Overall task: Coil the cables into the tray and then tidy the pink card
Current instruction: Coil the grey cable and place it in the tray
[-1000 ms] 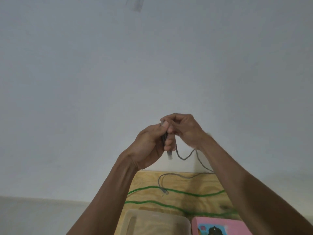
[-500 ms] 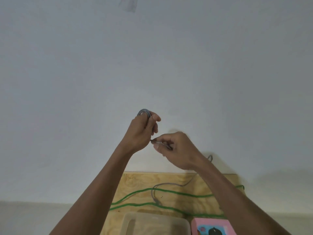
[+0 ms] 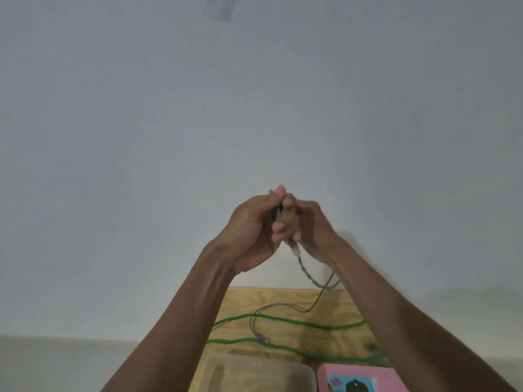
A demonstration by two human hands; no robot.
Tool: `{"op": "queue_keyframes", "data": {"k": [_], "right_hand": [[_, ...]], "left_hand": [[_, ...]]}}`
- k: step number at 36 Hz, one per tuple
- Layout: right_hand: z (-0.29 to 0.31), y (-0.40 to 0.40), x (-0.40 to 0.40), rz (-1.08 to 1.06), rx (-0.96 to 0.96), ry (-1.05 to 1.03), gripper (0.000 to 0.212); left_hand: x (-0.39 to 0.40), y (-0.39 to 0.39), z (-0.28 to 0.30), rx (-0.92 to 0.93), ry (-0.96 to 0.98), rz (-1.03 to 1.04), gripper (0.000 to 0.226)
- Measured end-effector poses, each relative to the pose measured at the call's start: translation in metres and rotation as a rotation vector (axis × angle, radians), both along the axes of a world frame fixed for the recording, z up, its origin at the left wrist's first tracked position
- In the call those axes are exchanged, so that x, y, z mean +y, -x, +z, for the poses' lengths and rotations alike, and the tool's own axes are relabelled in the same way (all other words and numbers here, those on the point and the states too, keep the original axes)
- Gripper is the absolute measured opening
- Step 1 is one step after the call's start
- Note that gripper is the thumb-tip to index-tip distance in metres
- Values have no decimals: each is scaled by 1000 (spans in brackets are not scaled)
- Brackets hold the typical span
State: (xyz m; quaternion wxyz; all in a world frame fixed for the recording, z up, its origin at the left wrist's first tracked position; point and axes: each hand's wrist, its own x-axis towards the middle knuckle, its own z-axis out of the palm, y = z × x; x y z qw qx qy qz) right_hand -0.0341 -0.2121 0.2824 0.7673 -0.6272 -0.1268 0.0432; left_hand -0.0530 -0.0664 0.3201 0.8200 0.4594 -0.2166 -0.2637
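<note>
Both hands are raised in front of the wall, pressed together around a grey cable (image 3: 307,274). My left hand (image 3: 252,230) grips the coiled part of it, with a loop poking out above the fingers. My right hand (image 3: 311,224) is curled against the left and holds the same cable; its loose end hangs down to the wooden board (image 3: 285,301) and ends in a plug. A green cable (image 3: 297,323) lies in two long runs across the board. A clear plastic tray (image 3: 283,369) sits at the near edge, with the pink card (image 3: 359,374) to its right.
A plain pale wall fills most of the view. The wooden board stands against it; a grey floor or ledge shows at the lower left.
My right hand has come back up to meet my left hand, laying another turn of grey cable on the coil. The loose grey tail on the board has shifted.
</note>
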Motion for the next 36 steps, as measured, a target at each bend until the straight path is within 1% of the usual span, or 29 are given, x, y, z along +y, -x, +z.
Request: {"op": "queue_keyframes", "data": {"k": [1, 2, 3, 5, 6, 8, 10, 13, 15, 17, 19, 20, 23, 24, 26, 28, 30, 32, 34, 35, 36], "right_hand": [[-7, 5, 3, -3, -10, 46, 33], [-12, 11, 6, -17, -34, 139, 40], [-15, 16, 9, -25, -42, 230, 43], [-16, 24, 13, -19, -15, 343, 40], [-16, 27, 15, -7, -6, 366, 34], [-16, 31, 15, 19, -8, 415, 25], [-17, 32, 12, 32, -22, 466, 25], [-13, 33, 5, 20, -95, 546, 22], [-4, 30, -4, -12, -191, 593, 16], [12, 23, -14, -47, -271, 608, 12], [31, 17, -24, -74, -312, 594, 9], [40, 13, -27, -92, -331, 590, 6], [54, 5, -33, -109, -359, 538, 6], [54, 3, -33, -98, -349, 499, 7], [49, -1, -29, -99, -286, 391, 9], [37, -3, -24, -148, -222, 296, 10], [21, -1, -19, -136, -172, 213, 11], [9, 6, -10, -67, -104, 125, 36], [-2, 13, -3, -66, -76, 153, 61], [-6, 17, 0, -81, -70, 216, 64], [-8, 19, 2, -93, -55, 293, 61]], "left_hand": [[0, -2, 2, 13, 33, 26, 34], [1, -4, 4, 12, 43, 70, 33], [1, -6, 6, -6, 34, 130, 31], [2, -13, 8, -64, -20, 267, 28], [4, -17, 8, -98, -61, 328, 27], [9, -26, 8, -238, -224, 430, 28], [15, -34, 6, -409, -440, 510, 30], [26, -43, 4, -588, -725, 577, 31], [30, -44, 0, -659, -884, 528, 33], [32, -41, -6, -658, -954, 412, 39], [30, -33, -11, -571, -920, 295, 47], [27, -28, -14, -499, -870, 239, 52], [15, -11, -17, -222, -620, 79, 70], [10, -7, -17, -146, -526, 37, 71], [2, -1, -16, -65, -362, 0, 64], [-4, 0, -12, -68, -254, 26, 53], [-5, -3, -7, -117, -211, 55, 44], [-5, -5, -2, -138, -179, 54, 37], [-5, -6, 1, -126, -141, 47, 35], [-5, -7, 2, -121, -134, 52, 34], [-5, -8, 4, -123, -137, 66, 34]]}}
